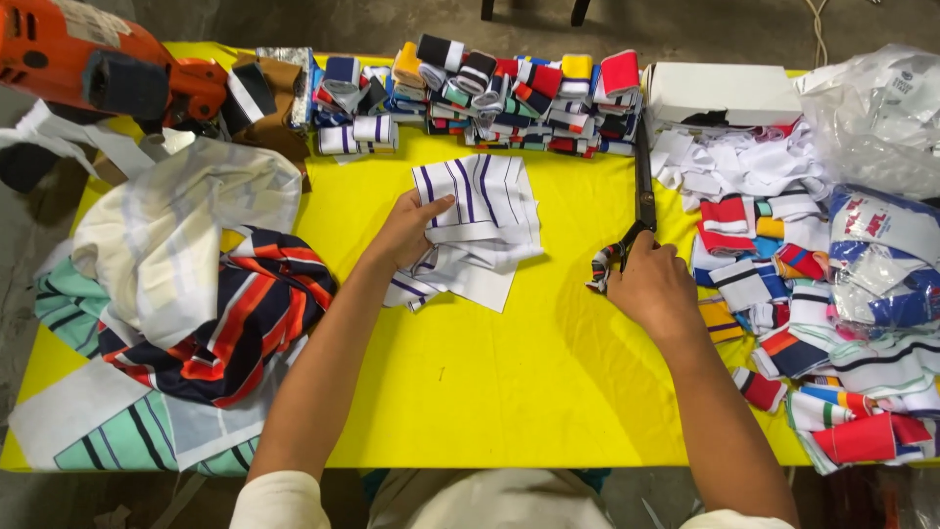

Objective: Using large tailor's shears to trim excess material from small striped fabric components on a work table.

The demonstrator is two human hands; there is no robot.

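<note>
Meanwhile, left hand [409,230] flat-fingered on striped white fabric pieces [477,220], right hand [654,287] closed around scissors [641,201].

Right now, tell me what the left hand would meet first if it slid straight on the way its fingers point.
The left hand already rests on the white purple-striped fabric pieces; pushed straight on, up and to the right, it would probably next reach the row of folded striped bands.
</note>
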